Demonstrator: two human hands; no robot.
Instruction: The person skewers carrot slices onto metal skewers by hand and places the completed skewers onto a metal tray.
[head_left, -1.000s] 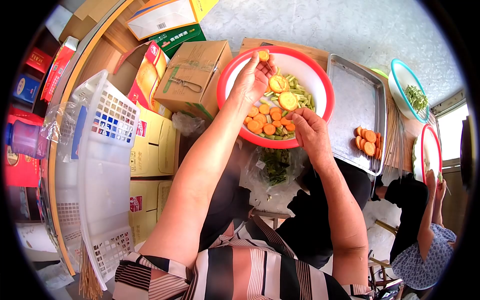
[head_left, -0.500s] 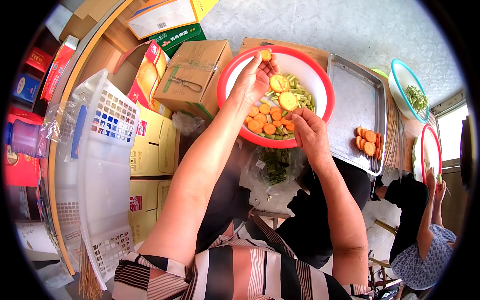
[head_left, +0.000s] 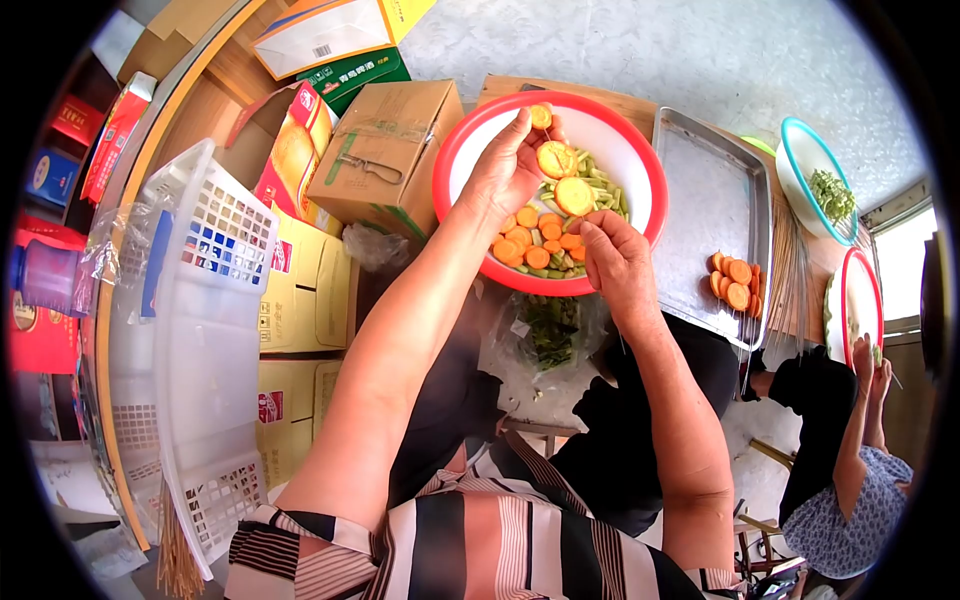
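A white bowl with a red rim [head_left: 654,200] holds orange carrot slices [head_left: 520,240] and cut green stems [head_left: 605,190]. Over its left part, my left hand [head_left: 512,165] pinches a small carrot slice [head_left: 541,117] at its fingertips. Two larger yellow-orange slices [head_left: 574,196] line up below that one, above the bowl's contents. My right hand [head_left: 618,262] is closed in a pinch at the bowl's lower right rim, just below the lowest large slice. A thin stick seems to run from this hand, mostly hidden by the fingers.
Right of the bowl lies a metal tray [head_left: 700,190] with skewered carrot slices [head_left: 738,283], thin sticks [head_left: 790,260] beside it. A teal-rimmed bowl [head_left: 790,165] and another person's hands [head_left: 872,385] are farther right. Cardboard boxes [head_left: 385,150] and a white basket [head_left: 210,350] stand left.
The slice at my left fingertips has shifted slightly right and down, while the two larger slices have moved a little left and up. My right hand is slightly lower and further left.
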